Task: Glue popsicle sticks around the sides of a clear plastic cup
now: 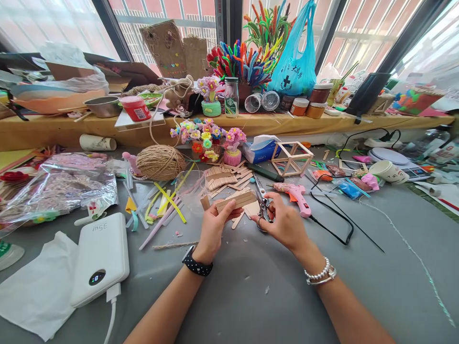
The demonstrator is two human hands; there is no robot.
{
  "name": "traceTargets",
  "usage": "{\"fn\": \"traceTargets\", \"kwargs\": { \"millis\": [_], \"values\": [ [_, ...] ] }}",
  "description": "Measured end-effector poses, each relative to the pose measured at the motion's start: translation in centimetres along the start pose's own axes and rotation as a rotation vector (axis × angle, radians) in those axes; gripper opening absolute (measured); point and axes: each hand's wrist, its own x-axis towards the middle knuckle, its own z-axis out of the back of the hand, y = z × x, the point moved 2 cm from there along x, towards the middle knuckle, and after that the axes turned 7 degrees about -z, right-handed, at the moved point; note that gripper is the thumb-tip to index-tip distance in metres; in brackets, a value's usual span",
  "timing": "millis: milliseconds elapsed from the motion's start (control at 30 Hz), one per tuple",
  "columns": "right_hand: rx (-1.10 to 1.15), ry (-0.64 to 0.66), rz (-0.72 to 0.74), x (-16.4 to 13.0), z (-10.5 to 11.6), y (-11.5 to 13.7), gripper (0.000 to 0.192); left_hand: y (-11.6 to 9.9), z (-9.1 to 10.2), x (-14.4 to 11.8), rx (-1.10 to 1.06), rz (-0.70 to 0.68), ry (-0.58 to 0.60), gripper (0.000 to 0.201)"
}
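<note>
My left hand (pixel 211 229) is closed on a small flat panel of wooden craft sticks (pixel 241 199), laid side by side, with the thumb on top. My right hand (pixel 288 222) grips a pair of metal scissors (pixel 263 206) by the handle loops, just right of the panel. The blades point away from me; whether they touch the panel I cannot tell. Beyond both hands lies a pile of loose craft sticks (pixel 220 177). A pink glue gun (pixel 297 198) rests on the table to the right of the scissors.
A twine ball (pixel 161 162), crocheted flowers (pixel 232 145) and a wooden stick frame (pixel 292 159) stand behind. On the left are a white power bank (pixel 103 255) and yellow strips (pixel 165 203). The glue gun's black cable (pixel 346 234) curls right. Jars and a blue bag (pixel 296 57) crowd the sill.
</note>
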Motion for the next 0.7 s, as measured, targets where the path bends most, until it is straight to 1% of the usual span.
{"fn": "traceTargets", "kwargs": {
  "millis": [133,233,433,700],
  "values": [
    [0.014,-0.008,-0.006,0.02,0.22,-0.27,0.048,-0.09,-0.15,-0.19,0.047,-0.020,0.020,0.026],
    [0.019,-0.009,0.026,-0.01,0.25,-0.41,0.045,-0.12,-0.18,-0.26,0.061,-0.029,0.028,0.025],
    [0.004,-0.084,0.112,-0.16,-0.07,-0.67,0.038,-0.19,-0.16,-0.35,0.083,-0.037,0.024,0.025],
    [0.003,-0.136,0.150,-0.23,-0.54,-0.81,0.027,-0.17,-0.15,-0.50,0.110,-0.056,0.045,0.021]
  ]
}}
